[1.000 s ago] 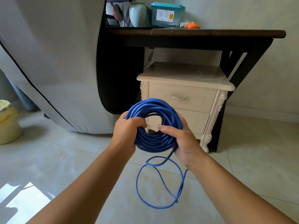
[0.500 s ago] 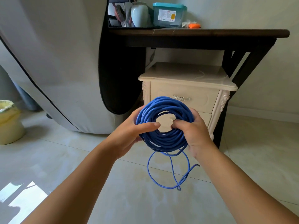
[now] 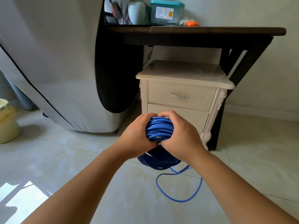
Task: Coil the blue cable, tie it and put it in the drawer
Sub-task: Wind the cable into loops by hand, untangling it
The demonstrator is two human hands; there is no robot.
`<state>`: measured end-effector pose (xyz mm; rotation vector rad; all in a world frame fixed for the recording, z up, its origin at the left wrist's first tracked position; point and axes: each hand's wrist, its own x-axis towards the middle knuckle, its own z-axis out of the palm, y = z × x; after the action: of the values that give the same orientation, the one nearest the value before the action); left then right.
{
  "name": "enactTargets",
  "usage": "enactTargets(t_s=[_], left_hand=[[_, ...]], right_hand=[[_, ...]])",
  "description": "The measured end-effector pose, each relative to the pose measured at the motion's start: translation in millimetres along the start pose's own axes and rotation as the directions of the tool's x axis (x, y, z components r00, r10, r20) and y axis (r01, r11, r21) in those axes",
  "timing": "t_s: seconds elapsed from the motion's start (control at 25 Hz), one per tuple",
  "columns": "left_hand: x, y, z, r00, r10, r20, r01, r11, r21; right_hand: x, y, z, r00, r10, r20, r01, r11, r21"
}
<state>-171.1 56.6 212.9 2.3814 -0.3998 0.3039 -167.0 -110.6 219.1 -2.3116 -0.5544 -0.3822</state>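
The blue cable (image 3: 159,129) is wound into a thick coil, now turned edge-on to me, and both hands squeeze it between them. My left hand (image 3: 135,135) grips its left side and my right hand (image 3: 181,135) grips its right side, fingers curled over the top. The lower part of the coil bulges out below my hands, and a loose tail hangs down in a loop over the floor. Behind the hands stands a cream nightstand (image 3: 184,73) with its upper drawer (image 3: 181,96) closed; the lower drawer is partly hidden by my hands.
A dark wooden table (image 3: 194,30) spans above the nightstand, carrying a teal-lidded box (image 3: 166,12) and a pale vase (image 3: 136,11). A grey covered object (image 3: 53,62) fills the left. A yellow-lined bin (image 3: 7,122) sits far left on the tiled floor.
The coil faced me as an open ring; now it is tipped edge-on and pressed flat between both hands, which have moved closer together. The tail's loop hangs lower right.
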Motion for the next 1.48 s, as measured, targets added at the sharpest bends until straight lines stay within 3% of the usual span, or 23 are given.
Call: enactTargets(t_s=[0.32, 0.52, 0.64, 0.76, 1.04, 1.16, 1.28, 1.4, 1.48], left_hand=[[0, -1, -5, 0.987, -0.113, 0.119, 0.122, 0.989, -0.079], [4, 0, -9, 0.984, -0.176, -0.009, 0.168, 0.948, -0.270], [7, -2, -12, 0.934, -0.347, -0.082, 0.256, 0.812, -0.525], [11, -11, -16, 0.880, -0.471, -0.064, 0.283, 0.626, -0.727], [4, 0, -4, 0.862, -0.499, 0.085, 0.317, 0.401, -0.859], [2, 4, 1, 0.887, -0.448, 0.112, 0.313, 0.404, -0.860], [1, 3, -2, 0.907, -0.395, 0.145, 0.342, 0.493, -0.800], [0, -2, -11, 0.917, -0.317, 0.244, 0.394, 0.608, -0.690], [0, -4, -14, 0.933, -0.251, 0.257, 0.359, 0.620, -0.697]], right_hand=[[-2, -4, 2, 0.997, 0.051, 0.053, -0.055, 0.996, 0.067], [8, -3, -8, 0.989, 0.090, 0.121, -0.121, 0.952, 0.282], [11, 3, -13, 0.976, 0.167, 0.137, -0.213, 0.853, 0.477], [6, 3, -6, 0.958, 0.235, 0.163, -0.285, 0.745, 0.603], [2, 4, 22, 0.914, 0.346, 0.214, -0.362, 0.453, 0.815], [5, 8, 13, 0.917, 0.347, 0.198, -0.344, 0.434, 0.833], [5, 8, 12, 0.892, 0.424, 0.156, -0.352, 0.437, 0.827], [5, 5, 6, 0.902, 0.422, 0.091, -0.332, 0.542, 0.772], [8, 6, -4, 0.922, 0.383, 0.050, -0.310, 0.657, 0.687]])
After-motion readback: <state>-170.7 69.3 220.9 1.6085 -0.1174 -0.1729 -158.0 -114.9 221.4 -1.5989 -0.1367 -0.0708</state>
